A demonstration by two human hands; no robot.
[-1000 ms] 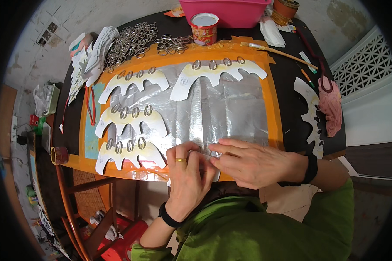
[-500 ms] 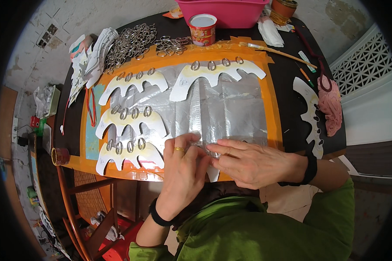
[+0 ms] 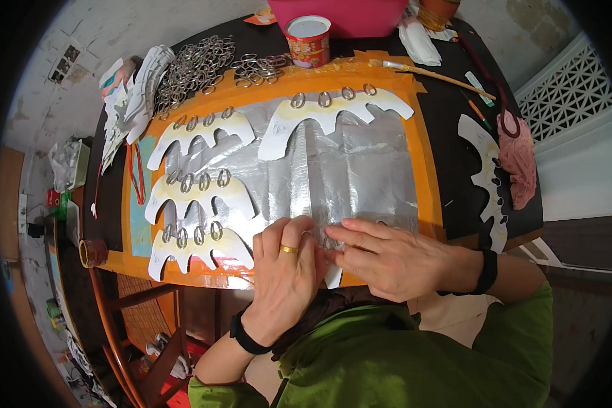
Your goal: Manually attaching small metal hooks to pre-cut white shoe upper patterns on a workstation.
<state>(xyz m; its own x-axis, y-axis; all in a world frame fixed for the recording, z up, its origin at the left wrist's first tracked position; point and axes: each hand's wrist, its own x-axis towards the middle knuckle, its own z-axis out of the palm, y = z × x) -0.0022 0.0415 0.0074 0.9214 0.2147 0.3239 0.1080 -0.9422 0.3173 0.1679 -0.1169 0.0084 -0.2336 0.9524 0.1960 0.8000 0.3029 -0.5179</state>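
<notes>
white papery piece — narrow flat end showing between bare hands

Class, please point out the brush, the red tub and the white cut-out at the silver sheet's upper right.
Brush (image 3: 431,74): head view, on its wooden handle.
Red tub (image 3: 309,51): head view, on its side.
White cut-out (image 3: 329,118): head view, mid-body.
</notes>
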